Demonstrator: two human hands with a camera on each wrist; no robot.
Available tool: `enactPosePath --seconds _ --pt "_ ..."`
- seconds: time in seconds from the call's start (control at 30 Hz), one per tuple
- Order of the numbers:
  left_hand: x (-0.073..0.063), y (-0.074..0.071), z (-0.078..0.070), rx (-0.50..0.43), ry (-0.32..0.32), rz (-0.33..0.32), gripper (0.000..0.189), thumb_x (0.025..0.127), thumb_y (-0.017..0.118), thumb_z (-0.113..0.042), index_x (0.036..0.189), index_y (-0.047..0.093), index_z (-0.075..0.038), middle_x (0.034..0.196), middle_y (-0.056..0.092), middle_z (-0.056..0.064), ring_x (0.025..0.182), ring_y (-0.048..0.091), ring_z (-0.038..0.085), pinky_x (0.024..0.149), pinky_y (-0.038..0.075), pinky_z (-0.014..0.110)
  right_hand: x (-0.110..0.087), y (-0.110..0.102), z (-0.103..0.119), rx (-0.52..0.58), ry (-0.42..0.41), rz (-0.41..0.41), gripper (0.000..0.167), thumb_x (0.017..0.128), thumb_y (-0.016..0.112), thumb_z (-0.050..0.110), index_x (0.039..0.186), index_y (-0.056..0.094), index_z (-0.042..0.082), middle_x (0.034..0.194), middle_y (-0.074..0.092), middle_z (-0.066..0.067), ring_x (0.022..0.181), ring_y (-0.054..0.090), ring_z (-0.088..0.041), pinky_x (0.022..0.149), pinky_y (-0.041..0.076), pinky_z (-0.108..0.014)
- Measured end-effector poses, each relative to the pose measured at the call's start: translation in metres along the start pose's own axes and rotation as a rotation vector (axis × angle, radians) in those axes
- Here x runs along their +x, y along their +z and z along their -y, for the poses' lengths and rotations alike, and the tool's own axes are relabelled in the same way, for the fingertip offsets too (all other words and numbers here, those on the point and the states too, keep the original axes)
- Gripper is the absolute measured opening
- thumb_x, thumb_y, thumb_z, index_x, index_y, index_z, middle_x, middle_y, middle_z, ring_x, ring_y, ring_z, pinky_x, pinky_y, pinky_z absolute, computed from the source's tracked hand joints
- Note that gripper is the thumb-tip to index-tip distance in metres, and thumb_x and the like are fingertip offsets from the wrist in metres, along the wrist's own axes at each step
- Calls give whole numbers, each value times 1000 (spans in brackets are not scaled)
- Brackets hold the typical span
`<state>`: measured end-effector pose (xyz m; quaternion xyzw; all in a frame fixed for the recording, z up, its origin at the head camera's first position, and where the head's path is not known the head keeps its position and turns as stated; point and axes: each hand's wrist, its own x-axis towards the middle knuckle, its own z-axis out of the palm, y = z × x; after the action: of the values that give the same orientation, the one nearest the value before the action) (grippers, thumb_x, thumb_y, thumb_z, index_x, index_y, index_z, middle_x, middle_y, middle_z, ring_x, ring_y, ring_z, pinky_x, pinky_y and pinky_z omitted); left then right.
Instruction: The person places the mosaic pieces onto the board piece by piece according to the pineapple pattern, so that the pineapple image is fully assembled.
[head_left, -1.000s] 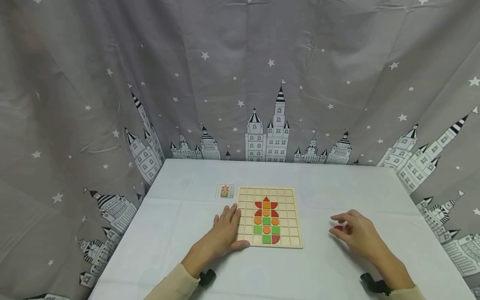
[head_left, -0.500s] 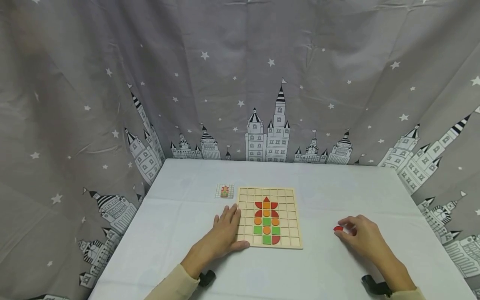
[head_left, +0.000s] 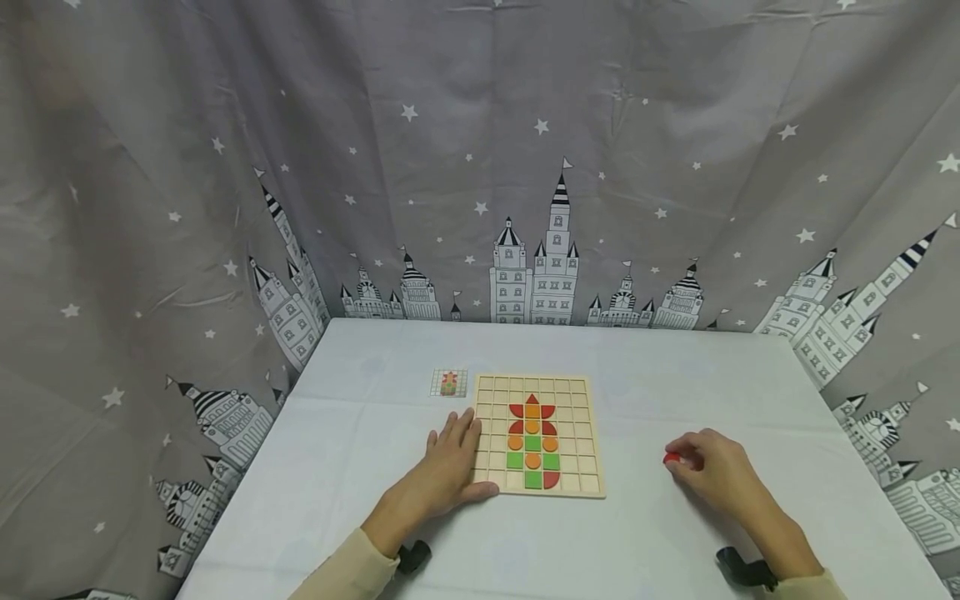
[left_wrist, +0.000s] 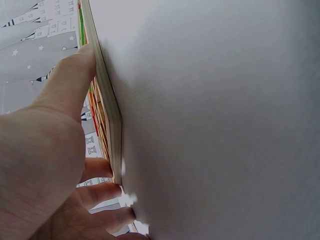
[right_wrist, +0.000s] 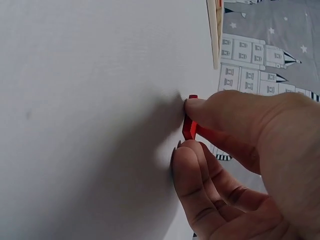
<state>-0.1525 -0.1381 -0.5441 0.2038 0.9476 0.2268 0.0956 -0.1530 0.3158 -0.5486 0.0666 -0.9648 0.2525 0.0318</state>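
Note:
A wooden grid board (head_left: 581,454) lies on the white table, bearing red, orange and green tiles in a stacked figure. Along its left edge rests my left hand (head_left: 450,467), fingers spread and thumb at the near left corner; the left wrist view has the thumb against the board's side (left_wrist: 112,125). Well to the right of the board, low over the cloth, my right hand (head_left: 716,471) pinches a small red tile (right_wrist: 190,125) between thumb and fingers. Part of that tile is hidden by the fingertips.
A small pattern card (head_left: 448,382) with a coloured figure on a grid lies beyond the left hand, beside the board's far left corner. The white tabletop (head_left: 570,550) meets a grey castle-print curtain (head_left: 450,167) at the back.
My right hand drew slightly right and toward me, then back a little to the left, with its fingers closing nearer round the red tile. The left hand and board stayed put.

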Motion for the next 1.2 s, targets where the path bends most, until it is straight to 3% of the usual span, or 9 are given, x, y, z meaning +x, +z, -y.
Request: enactPosePath --seconds 0.27,0.47,0.77,0.97,1.2 --pt "-1 -1 -1 -6 -8 7 115 99 91 -54 177 34 9 190 23 34 178 22 61 135 28 86 1 5 9 8 -42 3 21 90 99 10 109 90 10 93 73 3 82 59 -9 71 53 -24" --pt "-1 -3 -2 -2 -21 14 115 100 90 -55 178 33 9 191 22 33 179 21 60 137 27 85 6 9 20 18 -86 48 23 90 97 5 110 89 12 99 75 3 87 63 -9 75 58 -24" --pt "0 0 -2 4 -26 21 115 100 90 -55 178 33 7 191 23 33 179 21 59 137 27 84 11 14 33 55 -75 114 23 92 95 3 111 89 13 102 81 4 91 70 -9 81 64 -29" --pt "1 2 1 8 -17 14 114 101 90 -53 179 32 7 191 22 33 179 21 60 137 27 85 13 18 39 62 -132 77 27 89 92 -2 111 89 12 100 80 4 89 67 -9 79 62 -28" --pt "1 0 0 15 -14 13 114 100 91 -52 178 33 8 191 23 33 178 21 61 136 27 85 14 22 55 97 -205 0 26 88 91 -7 108 90 10 99 78 3 91 73 -11 82 67 -28"
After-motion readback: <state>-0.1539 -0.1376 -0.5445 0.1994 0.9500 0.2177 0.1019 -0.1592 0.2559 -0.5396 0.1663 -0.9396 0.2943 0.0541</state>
